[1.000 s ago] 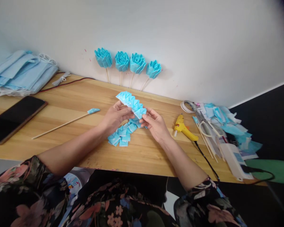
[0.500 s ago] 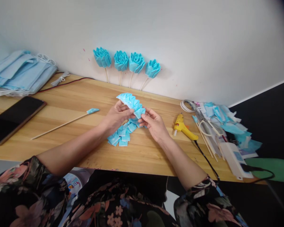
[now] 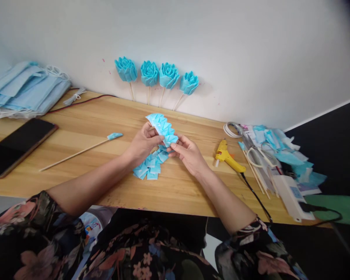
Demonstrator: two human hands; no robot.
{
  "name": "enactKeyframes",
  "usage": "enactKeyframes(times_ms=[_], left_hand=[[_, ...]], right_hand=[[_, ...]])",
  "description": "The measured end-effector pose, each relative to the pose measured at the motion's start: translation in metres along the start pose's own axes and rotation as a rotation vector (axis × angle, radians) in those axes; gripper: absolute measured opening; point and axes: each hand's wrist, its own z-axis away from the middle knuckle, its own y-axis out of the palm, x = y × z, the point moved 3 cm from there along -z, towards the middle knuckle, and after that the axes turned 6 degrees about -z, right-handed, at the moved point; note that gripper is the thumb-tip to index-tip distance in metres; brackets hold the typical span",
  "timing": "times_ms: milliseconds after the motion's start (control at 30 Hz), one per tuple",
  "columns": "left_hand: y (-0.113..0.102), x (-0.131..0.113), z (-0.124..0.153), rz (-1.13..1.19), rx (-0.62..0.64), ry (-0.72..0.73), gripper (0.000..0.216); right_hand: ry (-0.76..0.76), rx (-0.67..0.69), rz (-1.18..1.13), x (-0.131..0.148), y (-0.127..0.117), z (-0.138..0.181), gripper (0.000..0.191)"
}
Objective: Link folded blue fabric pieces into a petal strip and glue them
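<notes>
A strip of overlapping blue folded petals (image 3: 162, 127) is held above the table between my two hands. My left hand (image 3: 144, 143) pinches it along its lower left side, thumb in front. At its lower right end, the fingers and thumb of my right hand (image 3: 187, 154) are closed on the last petal. Beneath them lies a pile of loose blue folded pieces (image 3: 148, 166), partly hidden by the hands. To the left rests a wooden stick (image 3: 76, 155) with a blue wrapped tip (image 3: 114, 136).
Several blue flowers on sticks (image 3: 149, 74) lean on the wall. Face masks (image 3: 26, 89) and a phone (image 3: 19, 146) lie left. On the right are a yellow glue gun (image 3: 228, 156) with its cord, tape (image 3: 232, 130), scissors (image 3: 261, 157), a white power strip (image 3: 293, 197) and blue scraps (image 3: 294, 157).
The petal strip has tilted slightly, its lower right end dropping a little left with my right hand. Both hands keep their hold.
</notes>
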Motion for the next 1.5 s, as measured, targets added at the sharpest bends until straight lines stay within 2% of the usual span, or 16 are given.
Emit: enactKeyframes(times_ms=[167,433,633,1000,1233,1500], left_hand=[[-0.003,0.001,-0.001,-0.065,-0.023,0.020,0.039],[0.001,0.001,0.002,-0.131,0.029,0.055,0.040],[0.003,0.000,0.003,-0.112,0.047,0.048,0.040],[0.002,0.001,0.003,-0.130,0.039,0.067,0.038],[0.001,0.000,0.003,-0.118,0.026,0.056,0.038],[0.000,0.003,0.002,-0.137,0.040,0.080,0.035]], right_hand=[[0.014,0.082,0.080,0.008,-0.001,0.001,0.054],[-0.089,-0.050,0.151,0.015,-0.004,0.001,0.047],[-0.087,-0.033,0.215,0.014,-0.001,0.003,0.040],[-0.078,-0.025,0.184,0.012,0.001,0.002,0.043],[-0.116,0.026,0.191,0.013,-0.001,0.004,0.043],[-0.083,0.025,0.177,0.014,0.001,0.004,0.040]])
